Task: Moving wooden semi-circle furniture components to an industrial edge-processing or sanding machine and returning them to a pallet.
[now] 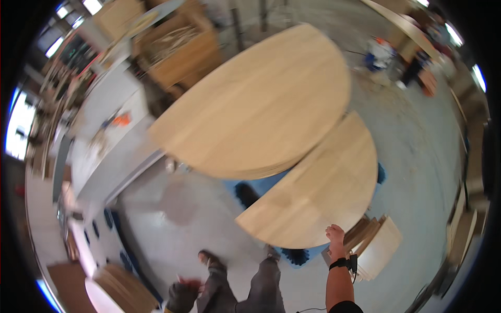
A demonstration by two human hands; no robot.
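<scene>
The smaller half-round wooden panel [318,188] lies over the near right edge of a blue support [266,183], its curved rim reaching past that edge. Its straight side runs close along the curved near side of a larger half-round wooden panel [261,99], which tops a layered stack across the support's far edge; whether the two panels touch is unclear. The right hand [336,234], a black wristband [341,263] below it, is at the smaller panel's near rim with its fingers curled in; I cannot tell whether they grip the wood. The left hand [191,284] is low beside the person's left leg, well apart from both panels, too blurred to tell how its fingers stand. Flat boards [385,248] are stacked just beyond the support's near right corner.
</scene>
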